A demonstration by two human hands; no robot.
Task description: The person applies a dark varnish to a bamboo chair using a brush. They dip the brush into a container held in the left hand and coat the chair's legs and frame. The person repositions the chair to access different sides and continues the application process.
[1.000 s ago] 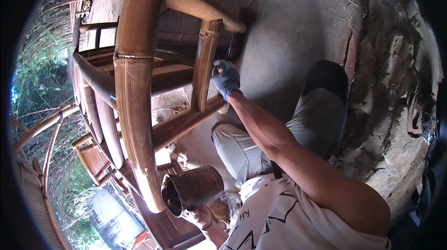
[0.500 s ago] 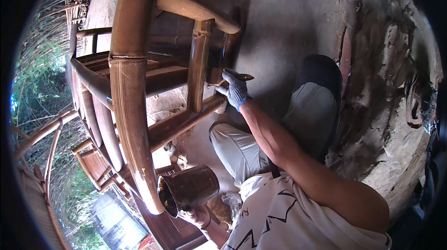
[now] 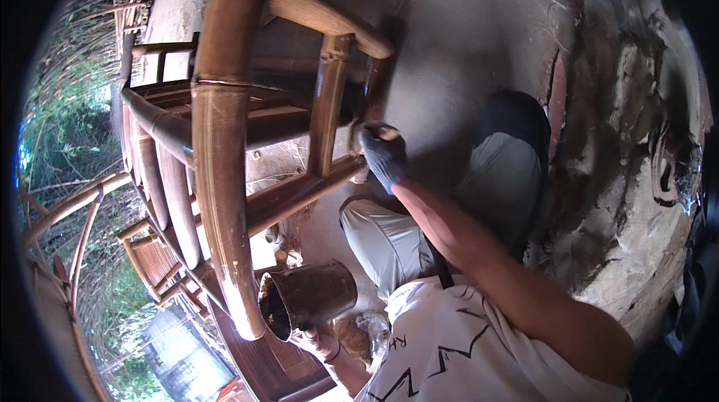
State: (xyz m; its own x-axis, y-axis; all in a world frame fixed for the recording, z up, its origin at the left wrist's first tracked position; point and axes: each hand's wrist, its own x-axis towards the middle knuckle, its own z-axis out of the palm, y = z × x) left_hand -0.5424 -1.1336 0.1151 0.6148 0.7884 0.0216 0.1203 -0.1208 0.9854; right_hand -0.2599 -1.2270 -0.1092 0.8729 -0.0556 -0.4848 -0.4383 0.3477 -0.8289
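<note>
at centre frame the gloved right hand [image 3: 380, 153] gripped a brush against the bamboo chair [image 3: 225, 177]; the left hand [image 3: 318, 338] grasped a tilted tin can [image 3: 308, 297], which might have spilled.

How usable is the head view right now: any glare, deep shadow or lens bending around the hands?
Head view: sun glare runs down the thick bamboo pole; the gloved right hand sits in shade against the dark post, its grip hard to read; the left hand under the dark can is dim but visible; straight bamboo bows toward the rim, and the corners are black.
</note>
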